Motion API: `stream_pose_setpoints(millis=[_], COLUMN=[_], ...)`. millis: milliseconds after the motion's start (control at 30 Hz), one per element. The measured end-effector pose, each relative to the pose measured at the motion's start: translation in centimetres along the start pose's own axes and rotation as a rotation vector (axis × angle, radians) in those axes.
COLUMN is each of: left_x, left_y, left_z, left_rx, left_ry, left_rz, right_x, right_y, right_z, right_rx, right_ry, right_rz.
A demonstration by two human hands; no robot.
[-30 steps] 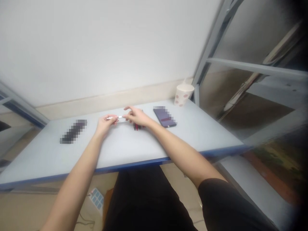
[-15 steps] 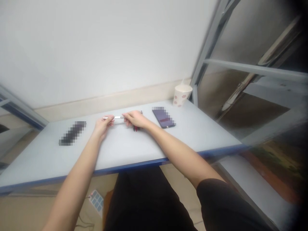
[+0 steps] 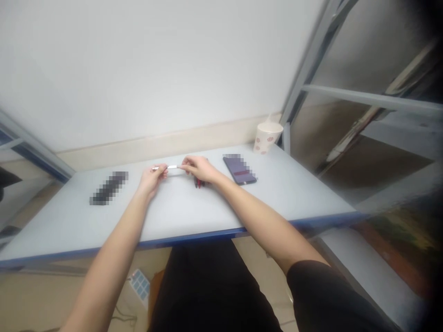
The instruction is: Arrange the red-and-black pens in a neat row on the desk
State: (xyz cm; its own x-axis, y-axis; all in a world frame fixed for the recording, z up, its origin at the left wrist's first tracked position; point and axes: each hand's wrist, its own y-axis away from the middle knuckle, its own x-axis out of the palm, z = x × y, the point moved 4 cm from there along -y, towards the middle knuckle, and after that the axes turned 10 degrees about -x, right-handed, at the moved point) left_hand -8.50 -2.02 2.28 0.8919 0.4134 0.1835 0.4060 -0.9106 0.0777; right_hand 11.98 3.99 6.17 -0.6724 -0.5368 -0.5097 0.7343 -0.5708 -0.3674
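Note:
Between both hands, just over the tabletop (image 3: pixel 180 207), lies a slim white pen (image 3: pixel 172 167), roughly level. My left hand (image 3: pixel 152 179) is closed around its left part, with the end sticking out past the thumb. At the pen's right end, the fingertips of my right hand (image 3: pixel 199 168) are pinched together; the very tip is too small to make out. Under and beside my right palm are several thin dark and red pens (image 3: pixel 199 183), partly hidden by the hand.
A dark phone (image 3: pixel 240 170), partly pixelated, lies right of my hands. Behind it a patterned paper cup (image 3: pixel 267 137) stands by the wall. A pixelated black object (image 3: pixel 109 188) lies at the left. The table has a blue front edge (image 3: pixel 194 236); a power strip (image 3: pixel 140 285) is below.
My view has shifted slightly, so the scene sits further right. My right fingers have moved a little at the pen's right end, and the red and dark pens show more clearly.

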Motion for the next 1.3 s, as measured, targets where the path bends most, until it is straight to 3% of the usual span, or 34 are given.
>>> stream_pose_setpoints(millis=[167,300,467,667,900,1067,1200,1300], left_x=[0.1,0.0,0.7,1.9,2.0,2.3,2.4,2.1], left_y=[0.3,0.4,1.1,2.0,1.4,1.2,1.0,0.8], left_z=[-0.5,-0.8,-0.8,-0.4,0.1,0.8,1.0,0.5], left_rx=[0.109,0.106,0.031,-0.008,-0.009,0.006,0.107,0.230], left_ry=[-0.017,-0.002,-0.052,-0.192,-0.001,-0.075,-0.198,-0.234], left_rz=[0.011,0.038,0.170,0.342,0.325,0.308,0.259,0.162], right_x=[0.2,0.4,0.7,0.3,0.9,1.7,2.1,1.7], right_y=[0.0,0.0,0.3,0.1,0.2,0.2,0.1,-0.1], right_z=[0.1,0.1,0.7,0.4,0.2,-0.1,-0.3,-0.3], right_rx=[0.013,0.062,0.089,0.105,0.074,0.101,0.097,0.042], right_ry=[-0.003,-0.062,-0.206,-0.232,-0.361,-0.331,-0.320,-0.314], right_rz=[0.068,0.098,0.307,0.231,0.176,0.170,0.124,-0.014])
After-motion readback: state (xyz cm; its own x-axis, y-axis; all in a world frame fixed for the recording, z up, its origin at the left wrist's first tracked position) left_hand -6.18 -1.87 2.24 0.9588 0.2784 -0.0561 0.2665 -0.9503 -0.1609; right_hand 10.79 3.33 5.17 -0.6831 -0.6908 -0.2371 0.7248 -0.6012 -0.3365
